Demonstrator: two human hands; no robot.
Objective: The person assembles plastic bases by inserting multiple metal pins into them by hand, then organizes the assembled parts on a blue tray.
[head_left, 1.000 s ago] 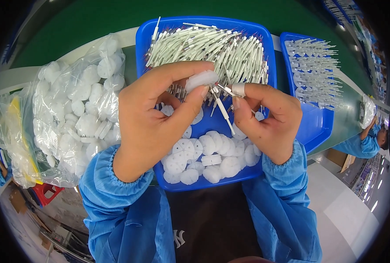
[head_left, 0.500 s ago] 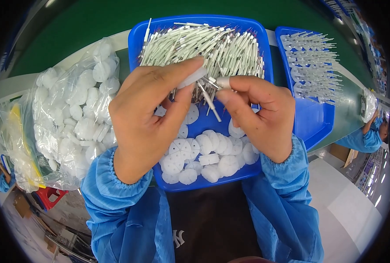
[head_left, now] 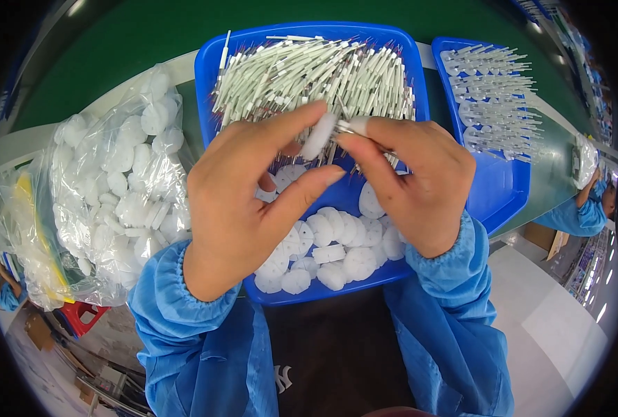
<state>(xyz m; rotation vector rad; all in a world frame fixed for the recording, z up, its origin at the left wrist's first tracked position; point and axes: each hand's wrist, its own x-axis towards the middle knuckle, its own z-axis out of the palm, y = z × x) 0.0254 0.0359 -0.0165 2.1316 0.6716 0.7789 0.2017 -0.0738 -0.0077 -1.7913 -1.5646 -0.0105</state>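
Note:
A white round disc (head_left: pixel 319 137) is tilted nearly on edge between my hands, above the blue tray (head_left: pixel 202 76). My left hand (head_left: pixel 243 184) curves round its left side; the index fingertip is at its upper edge, while the thumb stands away below. With thumb and index finger, my right hand (head_left: pixel 420 174) pinches thin white rods with metal ends (head_left: pixel 347 125) at the disc's right face. A white cover sits on the right index fingertip. Behind the hands lies a heap of white rods (head_left: pixel 302 76) with fine wires. Loose white discs (head_left: pixel 344 236) fill the tray's near part.
At the left bulges a clear plastic bag (head_left: pixel 125 174) of white discs. A second blue tray (head_left: pixel 497 194) at the right holds rows of discs with rods standing in them. Beyond it a co-worker's blue sleeve (head_left: pixel 576 217) shows. A red stool (head_left: pixel 83 316) stands below left.
My left thumb has come away from the disc and spread downward. The disc has turned more upright and shifted slightly right and down. My right hand still pinches the rods.

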